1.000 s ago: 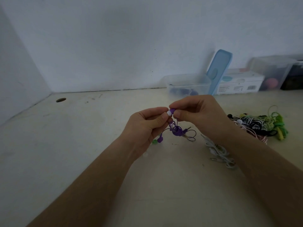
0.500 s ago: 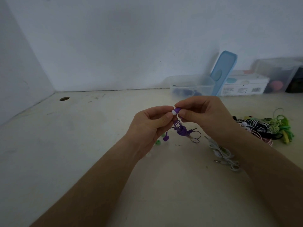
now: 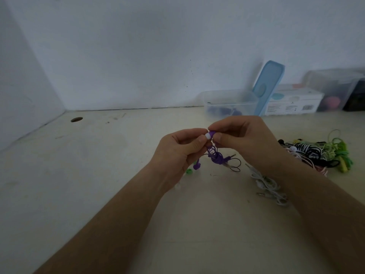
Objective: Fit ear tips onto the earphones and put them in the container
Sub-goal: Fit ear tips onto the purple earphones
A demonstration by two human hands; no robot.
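Purple earbud [image 3: 213, 133] is up above the tabletop [image 3: 98, 165], between both hands. Left hand [image 3: 177, 153] fingers pinch the white ear tip [image 3: 207, 136], right hand [image 3: 243, 139] fingers pinch the bud. It lies roughly sideways, nozzle pointing left into the tip. Push off-line and I reckon the tip seats crooked or squirts out of the pinch.

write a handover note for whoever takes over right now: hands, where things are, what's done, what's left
Left hand pinches the white ear tip; right hand pinches the purple earbud, the two pressed together.
Done: tip meets earbud; seating unclear.
The purple cable hangs below, its second earbud dangling near a green ear tip on the table.
Clear container stands open by the wall, something dark inside.
To do: finish this pair, box it, then the white earphones and the mixed pile at right.
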